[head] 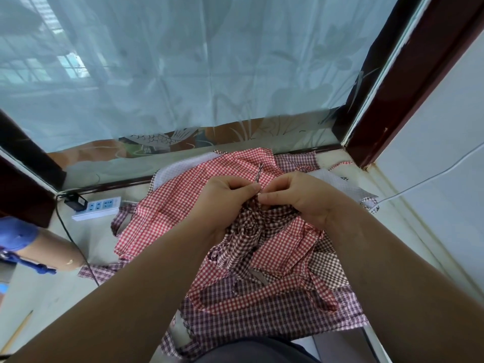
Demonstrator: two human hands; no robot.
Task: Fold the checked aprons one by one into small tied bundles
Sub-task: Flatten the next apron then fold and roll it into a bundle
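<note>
Centrally, the left hand [222, 203] and right hand [297, 197] each pinch the tie strap [258, 174] of a brown-checked apron bundle [248, 231] held just above the pile of red-checked aprons [225, 297]; the knot is best drawn snug with even, opposed pulls.

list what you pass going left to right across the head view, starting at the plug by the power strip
black adapter → white power strip → left hand → apron tie → right hand → white cable
</note>
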